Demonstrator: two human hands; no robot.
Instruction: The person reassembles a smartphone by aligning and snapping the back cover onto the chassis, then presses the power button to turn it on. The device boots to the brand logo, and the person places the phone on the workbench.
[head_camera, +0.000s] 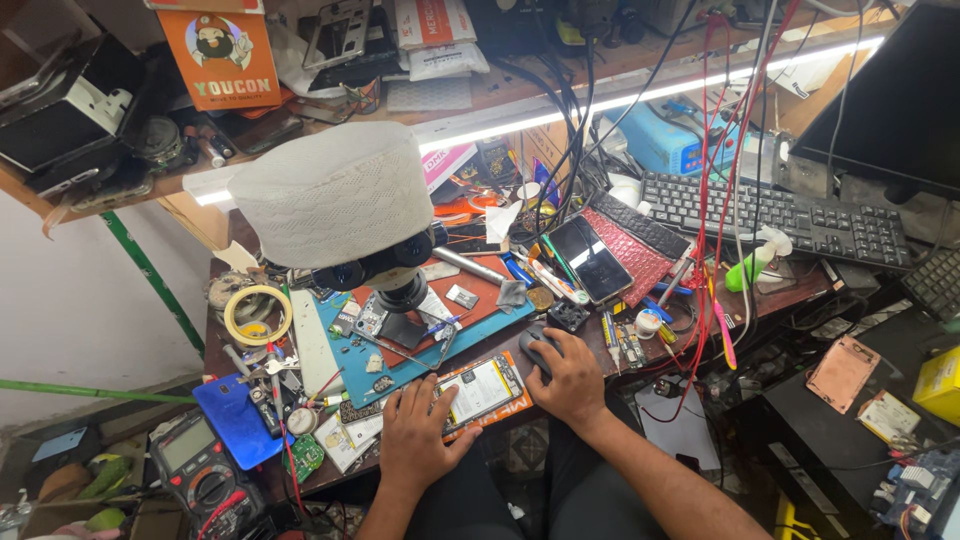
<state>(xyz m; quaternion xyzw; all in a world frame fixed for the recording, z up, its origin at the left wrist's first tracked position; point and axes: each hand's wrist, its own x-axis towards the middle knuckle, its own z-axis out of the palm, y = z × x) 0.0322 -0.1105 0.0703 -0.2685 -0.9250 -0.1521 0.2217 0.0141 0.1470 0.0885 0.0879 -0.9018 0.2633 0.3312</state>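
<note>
The left hand lies flat, fingers spread, on the opened phone at the bench's six o'clock edge; the right hand cups a mouse at its two o'clock; a nudge could likely tip the phone off.

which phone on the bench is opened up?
The phone under the left hand, back off with its innards showing. The two dark phones farther back lie closed, glossy and untouched.

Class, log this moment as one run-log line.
left hand: resting on opened phone | right hand: on mouse | microscope: behind phone
</note>
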